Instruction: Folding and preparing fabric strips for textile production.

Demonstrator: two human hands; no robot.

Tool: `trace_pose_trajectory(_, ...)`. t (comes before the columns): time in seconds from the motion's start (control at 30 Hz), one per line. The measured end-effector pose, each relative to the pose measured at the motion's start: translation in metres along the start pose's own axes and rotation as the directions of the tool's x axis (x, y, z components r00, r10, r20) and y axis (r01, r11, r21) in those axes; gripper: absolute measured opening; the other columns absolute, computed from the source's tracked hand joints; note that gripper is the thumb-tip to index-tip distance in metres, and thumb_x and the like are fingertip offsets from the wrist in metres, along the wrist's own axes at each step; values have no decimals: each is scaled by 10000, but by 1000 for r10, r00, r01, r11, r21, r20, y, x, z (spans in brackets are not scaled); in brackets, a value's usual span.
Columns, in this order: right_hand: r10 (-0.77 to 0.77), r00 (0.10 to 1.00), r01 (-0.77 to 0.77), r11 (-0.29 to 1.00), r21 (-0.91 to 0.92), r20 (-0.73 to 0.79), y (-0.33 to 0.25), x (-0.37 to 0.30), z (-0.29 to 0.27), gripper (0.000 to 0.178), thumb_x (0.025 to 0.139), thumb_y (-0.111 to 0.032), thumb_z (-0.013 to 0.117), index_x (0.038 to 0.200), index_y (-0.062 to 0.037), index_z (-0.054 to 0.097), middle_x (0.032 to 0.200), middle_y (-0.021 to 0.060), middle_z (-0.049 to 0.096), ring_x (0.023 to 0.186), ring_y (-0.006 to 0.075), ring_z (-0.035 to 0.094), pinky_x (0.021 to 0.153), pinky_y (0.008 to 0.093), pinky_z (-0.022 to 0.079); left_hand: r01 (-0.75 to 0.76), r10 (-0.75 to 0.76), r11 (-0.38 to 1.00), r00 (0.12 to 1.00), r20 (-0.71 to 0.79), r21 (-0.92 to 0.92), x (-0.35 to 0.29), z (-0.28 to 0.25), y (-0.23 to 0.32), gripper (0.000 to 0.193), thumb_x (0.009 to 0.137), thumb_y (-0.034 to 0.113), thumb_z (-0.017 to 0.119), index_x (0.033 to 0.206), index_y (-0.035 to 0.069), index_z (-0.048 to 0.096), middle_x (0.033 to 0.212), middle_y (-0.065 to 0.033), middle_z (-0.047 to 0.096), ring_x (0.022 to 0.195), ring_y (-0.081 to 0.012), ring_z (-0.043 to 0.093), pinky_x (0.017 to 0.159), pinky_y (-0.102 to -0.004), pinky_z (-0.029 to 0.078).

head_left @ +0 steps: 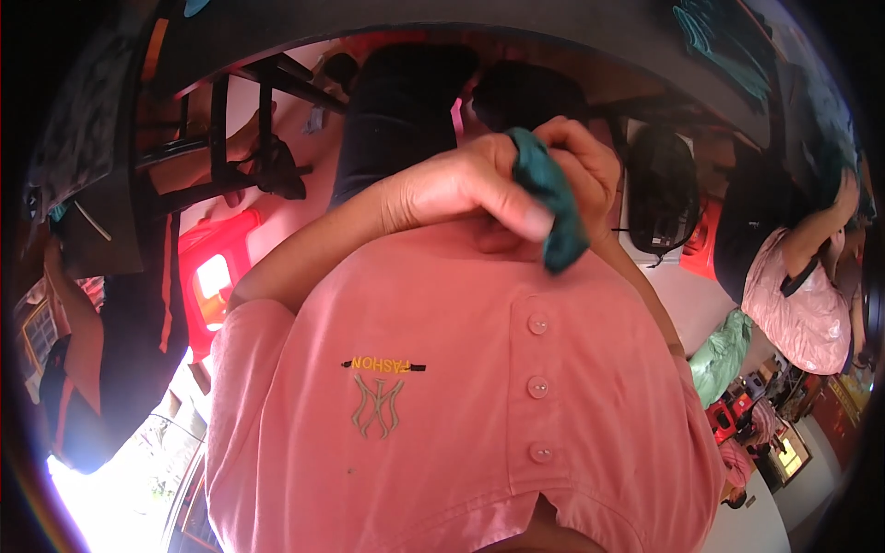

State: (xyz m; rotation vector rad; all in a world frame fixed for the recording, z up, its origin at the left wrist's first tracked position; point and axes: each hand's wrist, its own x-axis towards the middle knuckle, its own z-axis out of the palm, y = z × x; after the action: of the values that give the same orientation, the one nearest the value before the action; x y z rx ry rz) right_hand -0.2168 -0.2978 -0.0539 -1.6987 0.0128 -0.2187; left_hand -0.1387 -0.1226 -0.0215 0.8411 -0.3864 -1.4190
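Note:
A small bunched piece of dark teal cloth [555, 207] is held in front of my pink shirt, just above the lap. My left hand [466, 189] is closed on it, with the thumb lying along the cloth's near side. Behind the cloth, my right hand [590, 170] has curled fingers and also grips it, though the cloth and left thumb partly hide that hold. One end of the cloth hangs loose below the hands.
A dark table edge [415, 39] curves across the far side, with teal cloth [724, 51] on it at right. Red plastic stools [214, 267] stand low at left and right. A person in pink [797, 300] sits at right, and another person's dark clothing [138, 323] shows at left.

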Motion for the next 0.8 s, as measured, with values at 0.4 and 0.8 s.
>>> trace_pose_trajectory(0.4, -369, 918, 323, 909, -262, -146, -20, -10, -6, 188, 795, 55, 659, 975, 9, 630, 914, 80, 609, 701, 95, 538, 558, 215, 392, -111, 126, 896, 992, 7, -430, 10, -31, -25, 468, 994, 425, 446, 1205, 34, 595, 1098, -183, 655, 804, -253, 636, 641, -315, 466)
trace_pose_trajectory(0.8, -428, 898, 365, 853, -374, -100, -30, -7, -3, 247, 725, 78, 711, 938, -21, 632, 849, 74, 624, 636, 108, 567, 482, 210, 401, -86, 55, 943, 993, -106, -322, 3, -21, -18, 311, 903, 262, 650, 1079, 5, 653, 992, -151, 674, 781, -242, 654, 602, -306, 477)
